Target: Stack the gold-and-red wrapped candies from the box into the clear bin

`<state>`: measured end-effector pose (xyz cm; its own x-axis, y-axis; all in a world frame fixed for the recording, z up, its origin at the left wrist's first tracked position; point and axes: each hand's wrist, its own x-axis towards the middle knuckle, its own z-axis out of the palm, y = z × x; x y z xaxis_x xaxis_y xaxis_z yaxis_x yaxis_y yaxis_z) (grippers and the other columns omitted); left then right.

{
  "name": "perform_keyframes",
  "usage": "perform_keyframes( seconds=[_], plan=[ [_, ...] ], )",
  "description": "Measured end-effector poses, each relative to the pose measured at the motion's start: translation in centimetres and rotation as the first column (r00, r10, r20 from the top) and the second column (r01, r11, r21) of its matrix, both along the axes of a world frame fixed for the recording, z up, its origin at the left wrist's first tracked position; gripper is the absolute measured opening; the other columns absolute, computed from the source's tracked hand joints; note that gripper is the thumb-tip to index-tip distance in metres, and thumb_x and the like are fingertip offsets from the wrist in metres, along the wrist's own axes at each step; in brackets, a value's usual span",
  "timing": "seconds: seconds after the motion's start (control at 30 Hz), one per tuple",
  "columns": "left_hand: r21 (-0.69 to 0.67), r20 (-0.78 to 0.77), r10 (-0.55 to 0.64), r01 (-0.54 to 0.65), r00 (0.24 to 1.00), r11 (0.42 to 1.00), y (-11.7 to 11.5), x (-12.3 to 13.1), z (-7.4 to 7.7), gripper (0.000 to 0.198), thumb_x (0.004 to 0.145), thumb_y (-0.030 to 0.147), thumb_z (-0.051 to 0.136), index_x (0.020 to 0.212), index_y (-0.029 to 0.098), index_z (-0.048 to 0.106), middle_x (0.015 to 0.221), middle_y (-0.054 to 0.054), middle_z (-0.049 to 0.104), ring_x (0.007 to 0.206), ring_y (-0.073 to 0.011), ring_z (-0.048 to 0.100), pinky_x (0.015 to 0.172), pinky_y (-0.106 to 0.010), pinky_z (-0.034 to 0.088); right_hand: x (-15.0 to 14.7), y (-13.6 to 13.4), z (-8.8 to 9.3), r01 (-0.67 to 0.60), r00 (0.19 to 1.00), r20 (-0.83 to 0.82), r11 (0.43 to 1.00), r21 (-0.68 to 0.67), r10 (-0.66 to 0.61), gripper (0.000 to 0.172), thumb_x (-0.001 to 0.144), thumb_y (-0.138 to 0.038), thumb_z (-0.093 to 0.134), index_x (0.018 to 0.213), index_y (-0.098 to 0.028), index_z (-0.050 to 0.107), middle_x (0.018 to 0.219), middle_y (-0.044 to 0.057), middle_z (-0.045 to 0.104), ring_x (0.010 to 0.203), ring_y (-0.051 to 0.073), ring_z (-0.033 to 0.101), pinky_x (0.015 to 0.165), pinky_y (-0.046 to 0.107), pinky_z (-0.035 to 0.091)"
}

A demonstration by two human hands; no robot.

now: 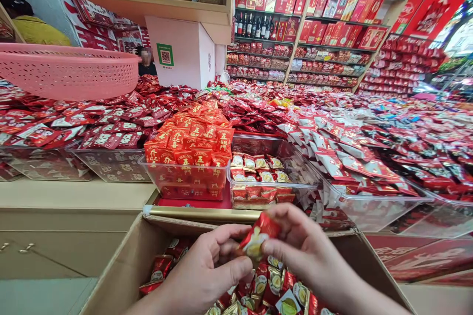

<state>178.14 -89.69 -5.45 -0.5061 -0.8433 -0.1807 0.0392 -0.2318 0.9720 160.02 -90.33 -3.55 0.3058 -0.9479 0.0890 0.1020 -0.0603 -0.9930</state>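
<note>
A small red and gold wrapped candy (259,236) is held between my two hands above an open cardboard box (121,266). My left hand (218,266) has its thumb and fingers closed at the candy's left side. My right hand (299,246) pinches it from the right. Below both hands, many similar red and gold candies (260,283) lie in the box. Just beyond the box, a clear bin (273,192) contains rows of the same kind of candy, partly filling it.
Left of that bin stands a heaped bin of orange-red packets (188,157). More piled bins extend to both sides. A pink basket (70,71) rests at upper left. Shelves (295,19) line the back, and a person in yellow (40,32) is at far left.
</note>
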Motion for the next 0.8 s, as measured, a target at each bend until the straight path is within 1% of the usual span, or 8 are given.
perform_keyframes(
  seconds=[0.1,0.17,0.2,0.3,0.37,0.4,0.67,0.8],
  plan=[
    [-0.057,0.075,0.028,-0.024,0.997,0.998,-0.1,0.2,0.0,0.032,0.077,0.029,0.056,0.105,0.015,0.050,0.078,-0.003,0.064,0.067,-0.0137,0.057,0.063,-0.026,0.041,-1.1,-4.6,4.1,0.176,0.972,-0.093,0.934,-0.310,-0.214,0.028,0.070,-0.028,0.062,0.091,-0.021,0.045,0.081,0.001,0.058,0.078,0.015,0.057,0.069,0.028,0.047],
    [-0.065,0.145,0.035,-0.026,0.989,0.998,-0.2,0.3,-0.3,0.026,0.077,0.026,0.053,0.100,0.014,0.051,0.075,-0.003,0.062,0.067,-0.0139,0.057,0.065,-0.027,0.041,-1.6,-8.4,5.9,0.205,0.900,-0.262,0.867,-0.453,-0.350,0.029,0.072,-0.026,0.059,0.097,-0.019,0.046,0.084,0.002,0.058,0.077,0.014,0.057,0.068,0.028,0.045],
    [-0.066,0.178,0.033,-0.021,0.984,0.998,-0.2,0.3,-0.5,0.024,0.077,0.024,0.052,0.099,0.014,0.051,0.074,-0.003,0.062,0.067,-0.0138,0.056,0.066,-0.027,0.041,-1.7,-10.2,6.3,0.171,0.833,-0.400,0.865,-0.472,-0.383,0.032,0.072,-0.025,0.057,0.101,-0.017,0.046,0.086,0.003,0.058,0.077,0.014,0.056,0.068,0.027,0.045],
    [-0.062,0.251,0.002,0.014,0.968,0.998,-0.1,0.3,-1.0,0.023,0.076,0.023,0.050,0.096,0.014,0.052,0.072,-0.002,0.059,0.065,-0.0133,0.054,0.063,-0.026,0.040,-0.9,-14.3,6.2,0.008,0.497,-0.802,0.926,-0.378,-0.332,0.043,0.070,-0.019,0.057,0.110,-0.014,0.044,0.099,0.007,0.057,0.083,0.015,0.054,0.069,0.024,0.043],
    [-0.070,0.277,-0.032,0.054,0.960,0.996,0.0,0.4,-1.1,0.022,0.075,0.023,0.050,0.095,0.013,0.053,0.073,-0.001,0.058,0.064,-0.0127,0.053,0.062,-0.025,0.040,0.2,-15.7,5.5,-0.056,0.301,-0.919,0.957,-0.284,-0.255,0.051,0.065,-0.017,0.061,0.112,-0.012,0.043,0.106,0.009,0.055,0.087,0.016,0.054,0.068,0.023,0.042],
    [-0.081,0.292,-0.048,0.075,0.955,0.994,0.0,0.5,-1.0,0.023,0.074,0.023,0.051,0.094,0.013,0.054,0.073,-0.001,0.057,0.064,-0.0122,0.051,0.062,-0.025,0.040,0.8,-16.2,5.2,-0.072,0.244,-0.943,0.965,-0.250,-0.226,0.054,0.063,-0.015,0.062,0.112,-0.012,0.042,0.106,0.010,0.055,0.086,0.017,0.054,0.066,0.022,0.042],
    [-0.088,0.386,-0.155,0.204,0.909,0.975,-0.1,0.9,-0.4,0.028,0.071,0.024,0.052,0.095,0.011,0.056,0.069,0.000,0.054,0.059,-0.0097,0.045,0.057,-0.020,0.035,2.3,-17.5,3.5,-0.183,0.055,-0.995,0.979,-0.093,-0.084,0.048,0.060,-0.012,0.062,0.107,-0.011,0.051,0.090,0.009,0.063,0.065,0.015,0.059,0.050,0.021,0.041],
    [-0.138,0.404,-0.180,0.254,0.897,0.957,-0.4,1.1,-0.8,0.028,0.071,0.025,0.052,0.095,0.012,0.058,0.072,-0.002,0.058,0.064,-0.0115,0.047,0.058,-0.019,0.036,1.8,-18.1,2.8,-0.292,-0.010,-0.991,0.948,-0.124,-0.133,0.037,0.062,-0.016,0.062,0.099,-0.014,0.059,0.090,0.007,0.064,0.073,0.017,0.060,0.059,0.022,0.043]
  ],
)
